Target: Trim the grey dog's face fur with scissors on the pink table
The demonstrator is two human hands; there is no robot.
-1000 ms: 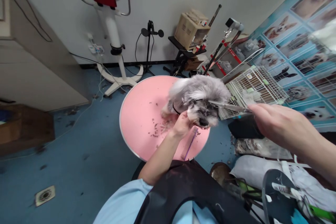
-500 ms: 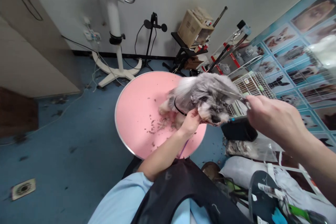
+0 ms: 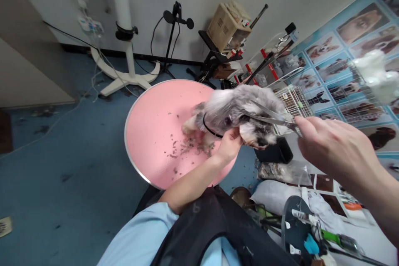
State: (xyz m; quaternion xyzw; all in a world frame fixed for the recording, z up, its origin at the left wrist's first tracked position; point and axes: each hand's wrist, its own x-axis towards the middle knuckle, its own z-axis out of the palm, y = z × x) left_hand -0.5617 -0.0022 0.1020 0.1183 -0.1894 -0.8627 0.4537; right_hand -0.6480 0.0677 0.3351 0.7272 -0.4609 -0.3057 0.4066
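A grey and white dog (image 3: 218,106) with a black collar (image 3: 209,129) sits on a round pink table (image 3: 149,133), its head turned to the right. Under its muzzle, my left hand (image 3: 230,145) pinches the fur at its chin or cheek. My right hand (image 3: 333,145) grips long metal scissors (image 3: 276,119) at the right of the dog's head. Their two blades are spread apart and lie over the fur on top of the head. Grey fur clippings (image 3: 177,147) are scattered on the table below the dog.
A white stand (image 3: 124,41) and a black tripod (image 3: 172,37) rise behind the table. At the back right are a beige cabinet (image 3: 229,27) and a wire cage (image 3: 293,99). A brush with a green handle (image 3: 332,237) lies among tools at lower right.
The scissors' blades have opened, and my right hand has moved slightly. My left hand keeps its hold at the dog's muzzle. The whole view has shifted a little.
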